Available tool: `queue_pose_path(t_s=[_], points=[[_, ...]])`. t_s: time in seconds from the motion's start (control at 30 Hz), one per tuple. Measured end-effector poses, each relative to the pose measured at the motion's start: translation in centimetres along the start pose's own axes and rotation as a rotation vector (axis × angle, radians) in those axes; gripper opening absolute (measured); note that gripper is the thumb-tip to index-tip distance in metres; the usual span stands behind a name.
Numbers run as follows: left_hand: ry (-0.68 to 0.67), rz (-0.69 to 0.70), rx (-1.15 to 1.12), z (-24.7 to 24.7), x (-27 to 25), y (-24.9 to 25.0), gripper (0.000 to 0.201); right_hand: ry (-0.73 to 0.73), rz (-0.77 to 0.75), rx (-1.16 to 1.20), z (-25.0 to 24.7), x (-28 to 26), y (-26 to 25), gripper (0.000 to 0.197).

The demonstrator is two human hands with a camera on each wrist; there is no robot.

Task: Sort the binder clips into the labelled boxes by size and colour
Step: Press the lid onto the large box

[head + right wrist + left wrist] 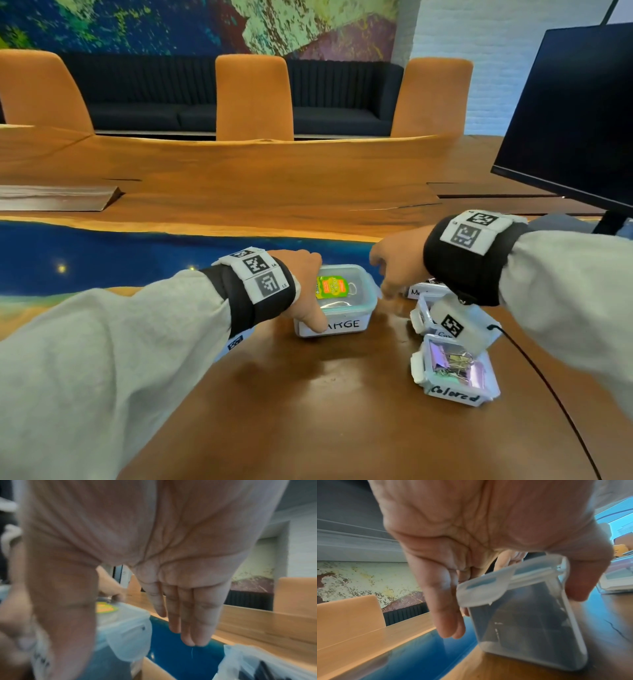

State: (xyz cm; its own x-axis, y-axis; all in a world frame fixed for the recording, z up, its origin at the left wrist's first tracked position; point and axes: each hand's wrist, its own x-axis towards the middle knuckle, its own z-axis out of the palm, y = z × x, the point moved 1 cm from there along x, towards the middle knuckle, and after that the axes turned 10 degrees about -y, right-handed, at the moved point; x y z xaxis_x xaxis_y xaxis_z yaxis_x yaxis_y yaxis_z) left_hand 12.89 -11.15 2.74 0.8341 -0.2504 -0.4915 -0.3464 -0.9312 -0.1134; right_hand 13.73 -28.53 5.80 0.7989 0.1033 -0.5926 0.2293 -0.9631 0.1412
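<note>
While the counter [308, 394] shows no loose clips, your left hand [303, 291] grips the lidded LARGE box [346, 323], your right hand [399, 263] hangs relaxed beside it, and coloured clips [454, 365] already fill the Colored box [457, 395], so sorting looks nearly done.

A clear lidded box [337, 301] labelled LARGE stands upright on the surface, a green and orange sticker on its lid. To its right an open box [459, 373] marked Colored holds pastel binder clips [454, 363]. Two more labelled boxes behind it are partly hidden.
</note>
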Motion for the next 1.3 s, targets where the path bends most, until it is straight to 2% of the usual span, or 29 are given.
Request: queue_pose_path(t_s=[0.1, 0.2, 0.3, 0.4, 0.5, 0.57, 0.7, 0.77, 0.9, 0.97, 1.07, 1.13, 1.23, 1.27, 1.3], points=[[0.039, -0.026, 0.104, -0.3, 0.0, 0.7, 0.084, 0.025, 0.038, 0.285, 1.0, 0.4, 0.4, 0.027], [0.069, 0.000, 0.138, -0.6, 0.5, 1.0, 0.099, 0.027, 0.029, 0.564, 2.1, 0.6, 0.0, 0.026], [0.072, 0.041, 0.118, -0.7, 0.7, 0.9, 0.113, 0.023, 0.034, 0.611, 2.3, 0.7, -0.1, 0.028], [0.067, 0.048, 0.083, -0.7, 0.9, 1.1, 0.095, 0.027, 0.034, 0.466, 1.7, 0.7, -0.2, 0.040], [0.079, 0.045, 0.088, -0.6, 1.2, 1.2, 0.083, 0.068, -0.099, 0.251, 0.6, 0.8, -0.8, 0.066], [0.071, 0.045, 0.096, -0.7, 1.3, 1.2, 0.077, 0.024, -0.158, 0.168, -0.3, 1.1, -1.3, 0.062], [0.009, 0.030, 0.105, -1.3, 1.8, 1.3, 0.070, -0.038, -0.136, -0.014, -1.5, 1.8, -2.4, 0.057], [-0.007, 0.022, 0.093, -1.5, 2.0, 1.4, 0.069, -0.064, -0.123, -0.077, -1.7, 1.8, -2.7, 0.056], [-0.026, 0.025, 0.075, -1.8, 2.3, 1.3, 0.074, -0.159, -0.151, 0.062, -1.6, 1.5, -3.0, 0.072], [-0.052, 0.029, 0.079, -1.9, 2.5, 1.2, 0.076, -0.116, -0.133, 0.003, -1.2, 1.7, -3.6, 0.083], [-0.056, 0.061, 0.068, -1.8, 2.5, 1.1, 0.083, -0.065, -0.108, -0.026, -0.7, 2.0, -4.2, 0.082], [-0.066, 0.111, -0.024, -1.9, 2.2, 0.1, 0.092, -0.069, -0.101, -0.018, -0.7, 1.8, -4.3, 0.078], [-0.104, 0.115, -0.395, -1.9, 1.7, -3.3, 0.103, -0.050, -0.086, -0.049, -1.0, 1.4, -4.4, 0.070], [-0.106, 0.082, -0.568, -1.7, 1.6, -4.7, 0.097, -0.044, -0.085, -0.043, -1.0, 1.4, -4.4, 0.069], [-0.121, 0.050, -0.737, -1.4, 1.5, -5.9, 0.079, -0.045, -0.084, -0.029, -0.9, 1.3, -4.4, 0.069]])
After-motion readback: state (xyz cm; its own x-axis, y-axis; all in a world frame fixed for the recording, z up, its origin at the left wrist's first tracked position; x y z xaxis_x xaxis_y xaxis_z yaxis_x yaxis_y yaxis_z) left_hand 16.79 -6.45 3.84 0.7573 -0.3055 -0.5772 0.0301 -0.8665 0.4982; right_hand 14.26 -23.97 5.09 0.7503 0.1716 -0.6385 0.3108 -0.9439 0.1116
